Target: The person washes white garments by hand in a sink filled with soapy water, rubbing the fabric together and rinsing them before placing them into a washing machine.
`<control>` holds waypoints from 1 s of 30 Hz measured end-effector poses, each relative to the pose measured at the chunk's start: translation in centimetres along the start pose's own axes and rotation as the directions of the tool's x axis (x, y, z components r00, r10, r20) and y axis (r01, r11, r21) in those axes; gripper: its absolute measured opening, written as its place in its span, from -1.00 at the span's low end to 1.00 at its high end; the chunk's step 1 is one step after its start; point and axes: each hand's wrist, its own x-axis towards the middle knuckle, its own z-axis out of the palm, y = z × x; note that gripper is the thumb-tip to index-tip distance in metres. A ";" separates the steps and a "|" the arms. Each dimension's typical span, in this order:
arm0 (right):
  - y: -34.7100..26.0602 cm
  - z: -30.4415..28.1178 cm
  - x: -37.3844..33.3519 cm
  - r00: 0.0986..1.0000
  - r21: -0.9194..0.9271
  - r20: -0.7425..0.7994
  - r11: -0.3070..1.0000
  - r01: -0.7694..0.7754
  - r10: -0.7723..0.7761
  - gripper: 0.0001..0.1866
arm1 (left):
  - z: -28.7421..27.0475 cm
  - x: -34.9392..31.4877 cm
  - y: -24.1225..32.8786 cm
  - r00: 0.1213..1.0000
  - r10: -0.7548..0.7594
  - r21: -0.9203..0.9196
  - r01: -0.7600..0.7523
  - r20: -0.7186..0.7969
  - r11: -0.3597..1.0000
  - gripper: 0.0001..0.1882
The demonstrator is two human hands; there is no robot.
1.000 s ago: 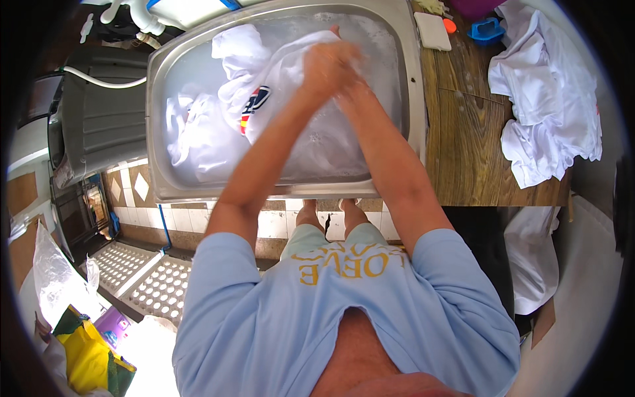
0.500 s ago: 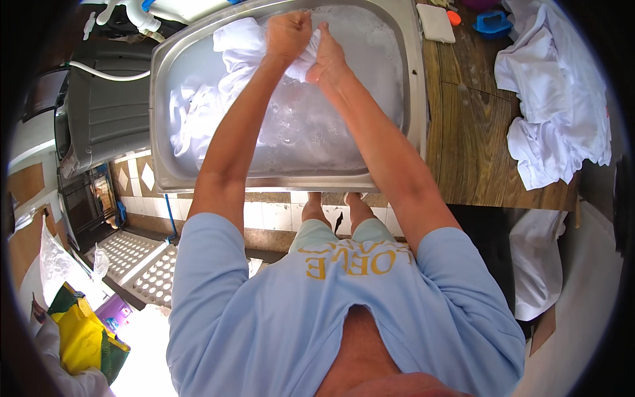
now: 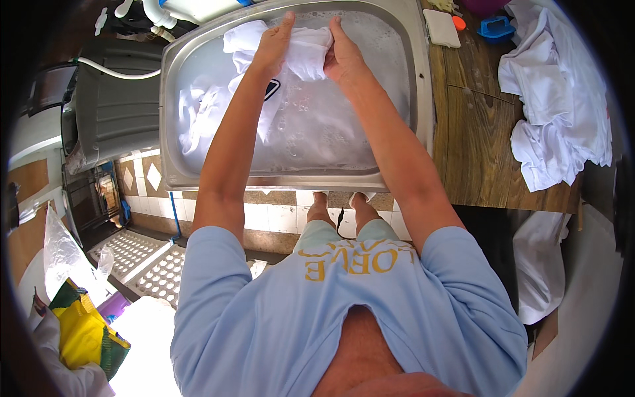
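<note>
A white garment is stretched between my two hands over the far part of a steel sink of cloudy, sudsy water. My left hand grips its left part, thumb pointing up. On the other side my right hand holds the cloth's right end, thumb raised too; the fingers behind the cloth are partly hidden. More white cloth lies bunched in the water at the left of the sink. A black-edged mark shows on the wet fabric beside my left wrist.
Right of the sink is a wooden counter with a heap of white clothes, a blue scrub brush, an orange round cap and a whitish block. White pipes stand at the back left. A yellow-green bag sits low at left.
My hands have moved slightly apart and turned, thumbs now up, with the garment spread between them. A black-edged mark has come into sight. The whole view has shifted slightly.
</note>
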 end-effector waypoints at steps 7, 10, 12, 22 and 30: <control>0.7 -1.7 1.2 0.978 0.022 0.208 1.000 -0.022 0.017 -0.39 | 5.6 -1.9 -0.9 0.895 0.445 0.208 -0.439 0.018 0.874 -0.68; 1.0 -5.0 2.5 0.747 0.165 0.651 0.935 -0.314 0.136 -0.36 | 7.0 -1.1 -1.6 0.758 0.649 0.528 -0.578 0.067 0.622 -0.74; 2.4 -4.6 3.9 0.759 0.301 0.644 0.945 -0.130 -0.101 -0.41 | 6.2 0.0 -0.9 0.709 0.699 0.635 -0.583 0.093 0.507 -0.77; 2.0 -4.4 3.9 0.839 0.287 0.526 0.958 -0.019 -0.141 -0.45 | 5.2 2.3 -1.9 0.670 0.717 0.675 -0.621 0.192 0.399 -0.73; 2.1 -5.5 4.1 0.828 0.065 0.501 0.965 0.254 -0.252 -0.58 | 6.8 -0.6 -1.7 0.599 0.773 0.619 -0.693 0.208 0.369 -0.77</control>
